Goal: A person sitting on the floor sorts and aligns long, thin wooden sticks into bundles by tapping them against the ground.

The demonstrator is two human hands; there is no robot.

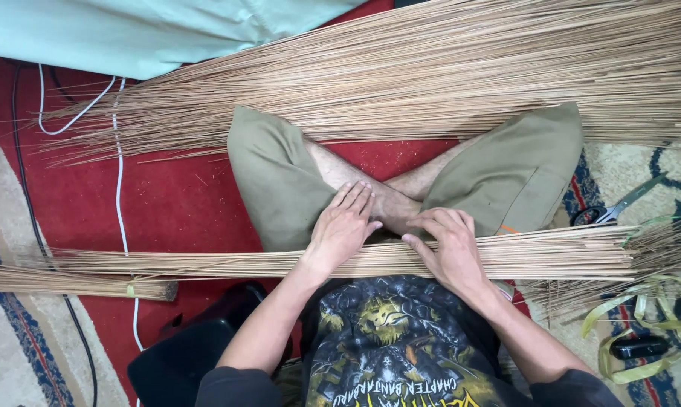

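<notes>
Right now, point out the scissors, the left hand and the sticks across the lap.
scissors [619, 207], head view, on the blades.
left hand [343, 230], head view, back of the hand.
sticks [205, 264], head view, bare stretch of the bundle.

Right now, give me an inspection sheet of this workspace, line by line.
Surface: red carpet over a patterned rug.
Job's things: bundle of thin sticks across the lap; large pile of sticks beyond the knees.
Clutter: scissors, yellow-green straps, small dark object.
Hands: left hand flat, right hand fingers spread, both pressing on the bundle.
Cables: white cable, black cable, left side.
Surroundings: pale green cloth, black object.
</notes>
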